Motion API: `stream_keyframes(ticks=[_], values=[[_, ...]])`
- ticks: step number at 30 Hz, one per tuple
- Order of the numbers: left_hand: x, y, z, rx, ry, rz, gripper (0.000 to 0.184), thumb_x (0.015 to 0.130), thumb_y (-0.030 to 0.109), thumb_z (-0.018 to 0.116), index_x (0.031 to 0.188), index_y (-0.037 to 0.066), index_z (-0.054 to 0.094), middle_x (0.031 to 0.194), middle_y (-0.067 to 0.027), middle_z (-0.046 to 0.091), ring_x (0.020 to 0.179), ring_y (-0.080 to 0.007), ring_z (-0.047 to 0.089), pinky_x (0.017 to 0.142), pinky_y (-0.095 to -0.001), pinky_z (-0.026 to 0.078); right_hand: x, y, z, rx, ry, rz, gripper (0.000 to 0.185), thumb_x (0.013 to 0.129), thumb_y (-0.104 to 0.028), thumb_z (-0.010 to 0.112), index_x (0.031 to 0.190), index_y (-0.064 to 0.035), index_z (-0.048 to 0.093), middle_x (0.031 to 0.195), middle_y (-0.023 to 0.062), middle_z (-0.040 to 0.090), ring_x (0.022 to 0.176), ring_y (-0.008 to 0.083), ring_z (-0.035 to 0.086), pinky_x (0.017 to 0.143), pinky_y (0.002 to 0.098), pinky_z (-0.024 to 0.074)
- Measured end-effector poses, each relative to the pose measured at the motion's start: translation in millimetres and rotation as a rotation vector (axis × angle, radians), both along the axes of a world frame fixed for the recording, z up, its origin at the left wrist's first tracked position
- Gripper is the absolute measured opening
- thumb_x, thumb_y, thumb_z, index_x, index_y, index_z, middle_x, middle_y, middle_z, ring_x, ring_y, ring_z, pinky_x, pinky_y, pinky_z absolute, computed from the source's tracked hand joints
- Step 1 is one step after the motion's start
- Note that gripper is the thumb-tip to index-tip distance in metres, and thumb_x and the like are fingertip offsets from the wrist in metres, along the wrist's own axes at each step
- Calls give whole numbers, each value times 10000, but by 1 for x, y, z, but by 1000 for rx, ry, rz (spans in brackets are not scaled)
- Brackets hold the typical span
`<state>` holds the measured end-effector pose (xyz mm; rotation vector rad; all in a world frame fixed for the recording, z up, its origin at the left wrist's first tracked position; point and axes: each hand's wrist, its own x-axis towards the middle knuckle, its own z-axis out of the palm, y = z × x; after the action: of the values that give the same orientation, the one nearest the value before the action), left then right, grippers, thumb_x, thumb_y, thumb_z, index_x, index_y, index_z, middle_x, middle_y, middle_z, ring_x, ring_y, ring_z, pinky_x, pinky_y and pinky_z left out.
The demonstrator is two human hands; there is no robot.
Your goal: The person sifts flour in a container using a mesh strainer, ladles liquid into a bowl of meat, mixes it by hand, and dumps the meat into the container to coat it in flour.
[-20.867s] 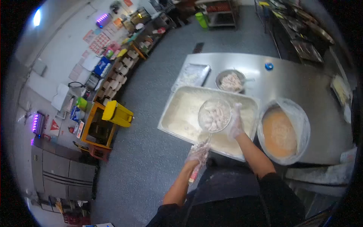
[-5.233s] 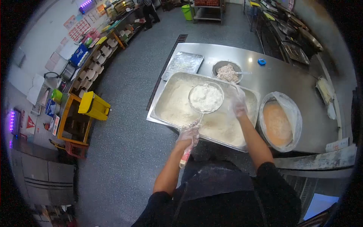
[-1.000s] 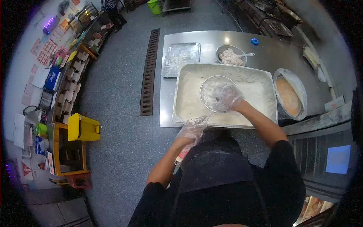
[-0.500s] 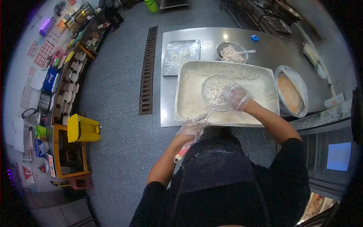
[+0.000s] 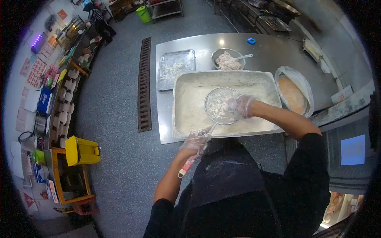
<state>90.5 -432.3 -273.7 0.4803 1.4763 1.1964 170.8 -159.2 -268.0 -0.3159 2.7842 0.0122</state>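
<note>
My left hand, in a clear plastic glove, is closed round the handle of a round wire-mesh strainer. The red-and-white end of that handle sticks out below the hand. Small floury pieces lie in the strainer, which sits inside a deep metal tray of white flour. My right hand, also gloved, is at the strainer's right side with its fingers curled toward the pieces. What it grips, if anything, is hidden by the fingers and the floury glove.
Behind the tray stand a shallow metal tray and a bowl of pale raw meat with a spoon. A plastic-lined tub of orange liquid is at right. A yellow bin stands left; a person works far back.
The view has shifted, so the table appears lower and further left. My right hand has moved slightly within the strainer and its fingers look more drawn in. My left hand keeps the handle.
</note>
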Motion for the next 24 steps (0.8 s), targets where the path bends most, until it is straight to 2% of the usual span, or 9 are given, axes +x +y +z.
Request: stream_keyframes(ticks=[4, 9, 11, 14, 16, 17, 21, 23, 24], values=[[4, 13, 5, -107, -60, 5, 416, 829, 172, 562, 1221, 73, 466, 566, 35, 432, 431, -61, 386, 355, -222, 305, -10, 2, 23, 20, -245, -34, 241, 735, -209, 532, 901, -36, 559, 861, 175, 559, 795, 301, 581, 723, 389, 472], [16, 29, -15, -95, -132, 87, 422, 840, 266, 563, 1213, 87, 479, 536, 30, 461, 379, -61, 377, 328, -222, 298, -24, 62, -70, 51, -59, 55, 158, 745, -138, 529, 876, -58, 568, 847, 158, 582, 800, 302, 594, 715, 375, 485], [23, 40, -16, -60, -102, 136, 407, 840, 246, 564, 1195, 60, 489, 548, 43, 466, 407, -49, 396, 347, -215, 310, -28, 74, -51, -68, 121, 240, 153, 738, -126, 529, 873, -65, 565, 812, 135, 596, 769, 295, 599, 696, 374, 489], [39, 64, -7, -116, -75, 171, 393, 841, 224, 564, 1187, 51, 494, 566, 56, 465, 439, -36, 402, 377, -195, 316, -45, 100, -43, -128, -6, 94, 181, 726, -125, 558, 896, -62, 569, 810, 113, 608, 758, 253, 604, 698, 361, 485], [46, 73, -25, -43, -65, 187, 385, 843, 200, 559, 1190, 48, 492, 583, 53, 476, 458, -32, 408, 391, -188, 324, -58, 127, -44, -606, -118, -61, 230, 727, -158, 607, 917, -44, 549, 849, 101, 582, 751, 197, 576, 670, 313, 473], [50, 78, -31, 39, -52, 183, 377, 845, 177, 554, 1192, 45, 490, 600, 51, 487, 476, -28, 415, 404, -182, 333, -61, 131, -29, -613, -121, -46, 230, 727, -158, 607, 917, -44, 549, 849, 101, 582, 751, 197, 576, 670, 313, 473], [65, 103, -30, 44, -56, 288, 371, 841, 133, 549, 1196, 41, 487, 645, 31, 520, 507, -23, 433, 420, -185, 351, -70, 164, 5, -1353, -185, -459, 312, 749, -170, 630, 1011, -35, 528, 894, 58, 584, 786, 148, 564, 693, 279, 467], [71, 113, -8, -73, -114, 284, 379, 838, 97, 540, 1208, 44, 476, 684, 9, 549, 530, -22, 449, 428, -187, 367, -77, 178, 19, -1641, -144, -557, 315, 760, -167, 624, 1026, -34, 520, 898, 49, 581, 795, 145, 562, 699, 272, 466], [73, 116, -16, -76, -113, 294, 379, 838, 97, 540, 1208, 44, 476, 684, 9, 549, 530, -22, 449, 428, -187, 367, -85, 188, 32, -1580, -132, -504, 309, 759, -164, 622, 1019, -31, 523, 899, 55, 584, 806, 141, 562, 705, 265, 464]])
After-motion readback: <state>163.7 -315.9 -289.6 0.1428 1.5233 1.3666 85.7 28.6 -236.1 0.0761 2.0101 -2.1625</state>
